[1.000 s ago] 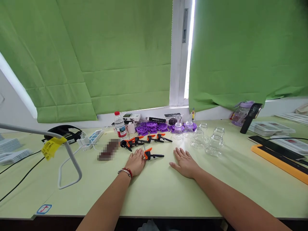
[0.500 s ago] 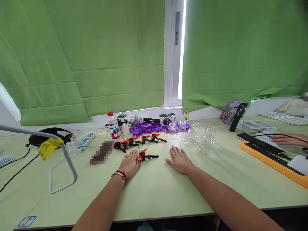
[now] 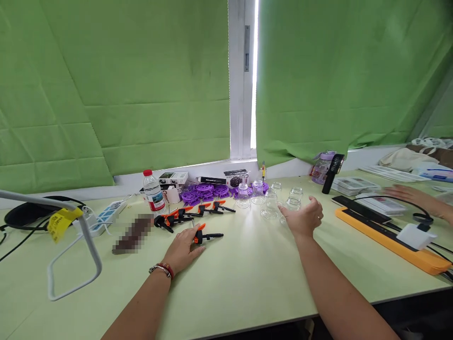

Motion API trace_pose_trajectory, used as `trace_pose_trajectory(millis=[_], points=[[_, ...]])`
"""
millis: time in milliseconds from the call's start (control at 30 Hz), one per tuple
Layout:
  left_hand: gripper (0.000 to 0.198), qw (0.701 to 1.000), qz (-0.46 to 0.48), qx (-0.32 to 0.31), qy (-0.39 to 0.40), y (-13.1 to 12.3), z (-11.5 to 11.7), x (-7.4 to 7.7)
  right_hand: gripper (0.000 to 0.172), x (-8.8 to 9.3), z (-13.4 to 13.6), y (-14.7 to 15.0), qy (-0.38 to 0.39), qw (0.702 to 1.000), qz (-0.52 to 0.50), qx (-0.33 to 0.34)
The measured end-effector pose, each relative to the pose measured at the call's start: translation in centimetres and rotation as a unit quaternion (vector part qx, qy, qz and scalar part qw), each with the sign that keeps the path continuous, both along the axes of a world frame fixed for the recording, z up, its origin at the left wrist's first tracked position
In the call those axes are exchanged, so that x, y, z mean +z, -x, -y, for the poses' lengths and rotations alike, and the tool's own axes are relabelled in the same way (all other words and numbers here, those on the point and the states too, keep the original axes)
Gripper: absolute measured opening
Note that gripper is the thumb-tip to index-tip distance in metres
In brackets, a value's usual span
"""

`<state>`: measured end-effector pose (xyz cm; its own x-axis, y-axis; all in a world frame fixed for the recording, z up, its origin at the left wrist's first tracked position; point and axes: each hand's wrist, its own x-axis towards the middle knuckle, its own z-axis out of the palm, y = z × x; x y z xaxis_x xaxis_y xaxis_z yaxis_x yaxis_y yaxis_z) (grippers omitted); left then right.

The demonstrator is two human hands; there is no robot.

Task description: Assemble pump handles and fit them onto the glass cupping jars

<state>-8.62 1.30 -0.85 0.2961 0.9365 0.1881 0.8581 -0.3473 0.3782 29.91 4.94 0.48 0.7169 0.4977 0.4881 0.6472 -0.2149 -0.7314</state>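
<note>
My left hand (image 3: 183, 250) rests low over the table at the left, its thumb apart from its fingers. Its fingertips are beside the nearest orange-and-black clamp (image 3: 208, 237); whether they touch it I cannot tell. My right hand (image 3: 303, 218) is spread at the front of the clear glass vessels, thumb to the left and fingers to the right. Partly hidden behind it stands the nearest flared glass vessel (image 3: 293, 203); contact is unclear. Another glass vessel (image 3: 271, 208) stands left of that hand. Behind my left hand lie several more orange-and-black clamps (image 3: 180, 215).
Purple openwork discs (image 3: 204, 190) are piled by the wall, near a red-capped water bottle (image 3: 154, 194) and boxes (image 3: 173, 178). A grey metal frame (image 3: 94, 245) stands at left. At right are an orange power strip (image 3: 385, 243), a black brush-like object (image 3: 333, 174) and another person's hand (image 3: 406, 194).
My right hand has lifted off the tabletop and moved right and forward to the glass vessels. My left hand has changed from lying flat to slightly raised, thumb out. The view has turned right.
</note>
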Motion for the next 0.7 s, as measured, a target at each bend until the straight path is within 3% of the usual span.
trace_pose_trajectory(millis=[100,200,333,467,567,633,700], points=[[0.059,1.0,0.003,-0.002,-0.018,-0.1,-0.3,-0.3,0.103,-1.3,-0.8,-1.8,0.155,0.98,-0.118,0.042],[0.051,1.0,0.0,0.013,-0.02,0.0,-0.5,-0.5,0.092,-2.2,-1.3,-2.8,0.241,0.957,-0.142,0.082],[0.051,0.999,-0.003,0.036,-0.02,0.3,-0.5,-0.6,0.082,-1.5,-0.9,-2.4,0.223,0.96,-0.143,0.088],[0.052,0.998,0.001,0.052,-0.019,0.2,-0.4,-0.5,0.085,0.3,0.4,0.2,0.134,0.982,-0.103,0.088],[0.05,0.998,0.009,0.049,-0.047,0.0,-0.3,-0.5,0.08,0.6,1.3,3.3,0.035,0.977,0.005,0.208],[0.049,0.996,0.011,0.045,-0.076,-0.2,-0.2,-0.4,0.074,0.2,1.7,5.3,0.052,0.945,0.075,0.314],[0.047,0.994,0.011,0.043,-0.105,-0.3,-0.1,-0.4,0.069,-0.4,1.7,6.6,0.108,0.914,0.137,0.365]])
